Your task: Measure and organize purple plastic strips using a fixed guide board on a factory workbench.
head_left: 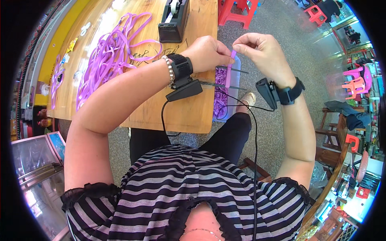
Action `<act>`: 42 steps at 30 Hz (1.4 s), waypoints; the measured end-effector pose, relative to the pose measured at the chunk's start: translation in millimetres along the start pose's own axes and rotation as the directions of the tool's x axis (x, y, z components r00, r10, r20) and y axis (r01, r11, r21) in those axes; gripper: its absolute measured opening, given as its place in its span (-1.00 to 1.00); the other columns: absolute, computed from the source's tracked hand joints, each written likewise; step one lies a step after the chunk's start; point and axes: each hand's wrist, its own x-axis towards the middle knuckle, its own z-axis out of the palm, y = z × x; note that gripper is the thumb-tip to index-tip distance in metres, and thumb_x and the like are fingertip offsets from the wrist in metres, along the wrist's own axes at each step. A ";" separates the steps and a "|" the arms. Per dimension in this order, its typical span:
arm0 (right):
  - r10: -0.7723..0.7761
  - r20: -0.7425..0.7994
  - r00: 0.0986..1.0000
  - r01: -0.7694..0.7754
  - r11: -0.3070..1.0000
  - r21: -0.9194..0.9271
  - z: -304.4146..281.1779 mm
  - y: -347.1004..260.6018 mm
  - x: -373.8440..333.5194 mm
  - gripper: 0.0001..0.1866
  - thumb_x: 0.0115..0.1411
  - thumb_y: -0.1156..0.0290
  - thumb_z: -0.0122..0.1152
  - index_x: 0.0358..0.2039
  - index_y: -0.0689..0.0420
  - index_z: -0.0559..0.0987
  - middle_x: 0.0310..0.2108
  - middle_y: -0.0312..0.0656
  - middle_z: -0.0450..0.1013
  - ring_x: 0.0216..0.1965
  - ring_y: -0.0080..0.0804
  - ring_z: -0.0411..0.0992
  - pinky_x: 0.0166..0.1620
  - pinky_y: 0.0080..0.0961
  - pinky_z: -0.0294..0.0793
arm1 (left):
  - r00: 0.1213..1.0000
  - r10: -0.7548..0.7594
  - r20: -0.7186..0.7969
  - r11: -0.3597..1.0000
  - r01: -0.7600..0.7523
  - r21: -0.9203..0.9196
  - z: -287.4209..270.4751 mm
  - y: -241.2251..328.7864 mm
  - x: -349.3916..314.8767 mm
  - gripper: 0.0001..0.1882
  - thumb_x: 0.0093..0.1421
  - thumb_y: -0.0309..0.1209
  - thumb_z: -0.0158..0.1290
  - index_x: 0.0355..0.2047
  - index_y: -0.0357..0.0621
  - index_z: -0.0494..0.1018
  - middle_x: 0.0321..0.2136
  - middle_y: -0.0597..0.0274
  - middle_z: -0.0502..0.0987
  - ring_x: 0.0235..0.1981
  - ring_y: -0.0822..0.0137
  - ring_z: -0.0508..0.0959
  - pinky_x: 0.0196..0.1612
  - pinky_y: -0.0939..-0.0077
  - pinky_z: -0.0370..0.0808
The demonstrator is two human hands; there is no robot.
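Left hand (207, 50): pinching purple strip (228, 76)
Right hand (261, 49): pinching strip's upper end
Strip: across two thin rods (240, 88), over tub (236, 78) beside table (161, 116)
Table: glossy wood, strewn with purple ribbons (105, 60); black tape dispenser (173, 30) atop
Floor (277, 28): speckled grey, red stool (231, 17) beyond

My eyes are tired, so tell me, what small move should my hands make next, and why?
Perhaps pull the flat purple ribbon strip snug with your right hand while your left hand pinches it: it lies across two thin dark rods, and both hands are at its far end.
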 end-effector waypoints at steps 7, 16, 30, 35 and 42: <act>-0.295 -0.135 0.946 0.227 0.899 -0.375 33.5 -28.5 -53.5 -0.91 0.14 0.36 0.28 -0.41 0.09 0.65 -0.44 -0.28 0.57 -0.32 -0.30 0.52 0.08 -0.24 0.30 | 0.974 0.228 -0.010 0.950 -0.220 0.220 -4.7 5.2 -23.8 -0.82 0.15 -0.34 0.23 -0.29 -0.16 0.65 -0.47 0.16 0.63 -0.52 0.36 0.56 -0.36 0.46 0.52; -0.427 -0.273 0.862 0.226 0.806 -0.546 81.1 -10.4 -96.2 -0.93 0.03 0.38 0.39 -0.44 0.00 0.65 -0.41 -0.37 0.51 -0.29 -0.40 0.46 0.05 -0.26 0.23 | 0.917 0.394 0.071 0.784 -0.375 0.495 0.8 13.2 -77.0 -0.79 0.09 -0.46 0.15 -0.24 -0.12 0.65 -0.26 0.10 0.61 -0.19 0.07 0.58 -0.07 0.24 0.53; -0.467 -0.394 0.792 0.202 0.809 -0.552 93.8 0.8 -101.0 -0.86 -0.04 0.40 0.46 -0.46 0.00 0.64 -0.45 -0.40 0.47 -0.35 -0.41 0.41 -0.05 -0.34 0.22 | 0.876 0.477 0.064 0.659 -0.405 0.634 16.8 9.2 -88.5 -0.61 0.01 -0.55 0.12 -0.11 0.03 0.63 -0.16 0.21 0.50 -0.11 0.18 0.51 -0.04 0.35 0.51; -0.479 -0.396 0.783 0.204 0.800 -0.564 95.9 1.6 -100.7 -0.85 -0.05 0.40 0.47 -0.46 0.01 0.63 -0.44 -0.40 0.48 -0.35 -0.42 0.41 -0.06 -0.34 0.22 | 0.850 0.523 0.060 0.595 -0.415 0.688 17.8 10.4 -88.9 -0.67 0.06 -0.48 0.07 -0.15 0.06 0.64 -0.30 0.17 0.48 -0.21 0.18 0.49 -0.14 0.38 0.52; -0.404 -0.404 0.821 0.216 0.874 -0.435 90.2 1.7 -103.9 -0.86 -0.03 0.47 0.44 -0.42 0.05 0.64 -0.44 -0.38 0.49 -0.37 -0.41 0.43 -0.07 -0.36 0.22 | 0.855 0.509 0.094 0.584 -0.424 0.692 19.0 14.9 -83.7 -0.71 0.07 -0.46 0.05 -0.20 0.01 0.64 -0.30 0.17 0.47 -0.19 0.18 0.49 -0.15 0.38 0.52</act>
